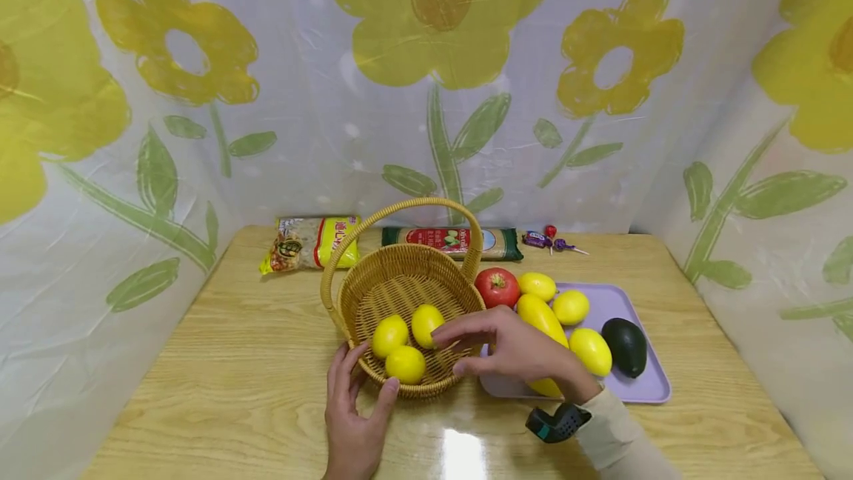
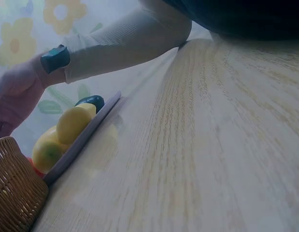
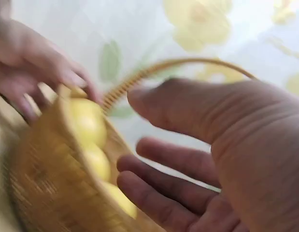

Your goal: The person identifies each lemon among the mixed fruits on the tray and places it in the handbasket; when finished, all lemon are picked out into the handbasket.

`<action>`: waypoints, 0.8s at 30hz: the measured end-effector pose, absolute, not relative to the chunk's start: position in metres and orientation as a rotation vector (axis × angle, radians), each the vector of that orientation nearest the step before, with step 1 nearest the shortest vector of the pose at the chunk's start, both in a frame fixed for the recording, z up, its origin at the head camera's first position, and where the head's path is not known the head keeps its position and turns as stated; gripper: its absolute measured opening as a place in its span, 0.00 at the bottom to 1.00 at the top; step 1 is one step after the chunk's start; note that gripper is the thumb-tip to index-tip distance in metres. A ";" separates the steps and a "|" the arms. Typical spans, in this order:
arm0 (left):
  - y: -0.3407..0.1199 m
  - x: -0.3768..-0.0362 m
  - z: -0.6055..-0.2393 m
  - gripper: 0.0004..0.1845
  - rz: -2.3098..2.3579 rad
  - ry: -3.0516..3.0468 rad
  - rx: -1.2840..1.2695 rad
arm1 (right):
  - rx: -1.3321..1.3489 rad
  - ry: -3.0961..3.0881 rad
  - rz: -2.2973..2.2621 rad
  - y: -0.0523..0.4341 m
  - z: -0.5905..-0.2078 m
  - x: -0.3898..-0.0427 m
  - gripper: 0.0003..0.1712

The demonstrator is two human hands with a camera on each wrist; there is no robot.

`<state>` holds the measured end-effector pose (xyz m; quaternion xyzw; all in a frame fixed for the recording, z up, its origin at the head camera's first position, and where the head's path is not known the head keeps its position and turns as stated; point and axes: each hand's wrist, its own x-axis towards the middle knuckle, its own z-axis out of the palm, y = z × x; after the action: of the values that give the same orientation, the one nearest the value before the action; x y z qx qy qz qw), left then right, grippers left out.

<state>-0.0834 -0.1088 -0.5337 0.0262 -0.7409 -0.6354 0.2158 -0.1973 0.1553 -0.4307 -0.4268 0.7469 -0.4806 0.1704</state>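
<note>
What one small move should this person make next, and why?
Probably reach the right hand to the purple tray for a lemon: that hand is open over the basket, seemingly holding nothing; three similar lemons lie inside, and the left hand is at the basket's rim, perhaps steadying it.

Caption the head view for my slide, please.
Left hand touching a wicker basket of three lemons, right hand partly above it, lilac fruit tray alongside.

3 yellow lemons (image 1: pixel 405 365) inside wicker basket (image 1: pixel 412 289)
</note>
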 end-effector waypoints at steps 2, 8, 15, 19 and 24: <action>-0.108 -0.084 -0.533 0.34 -1.762 -2.057 0.080 | -1.196 2.119 -1.427 0.172 -0.429 -0.206 0.24; -0.108 -0.083 -0.532 0.33 -1.765 -2.066 0.109 | -1.007 2.193 -1.638 0.249 -0.428 -0.236 0.24; -0.108 -0.082 -0.532 0.34 -1.765 -2.071 0.115 | -0.753 2.406 -1.689 0.321 -0.449 -0.249 0.23; -0.108 -0.083 -0.532 0.34 -1.768 -2.069 0.107 | -0.633 2.495 -1.583 0.341 -0.459 -0.252 0.24; -0.109 -0.084 -0.532 0.34 -1.766 -2.080 0.104 | -0.518 2.560 -1.364 0.349 -0.463 -0.252 0.26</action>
<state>-0.0838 -0.1088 -0.5322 0.0375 -0.7456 -0.6333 0.2041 -0.2523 0.3489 -0.4629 -0.1748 0.8648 -0.4607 0.0972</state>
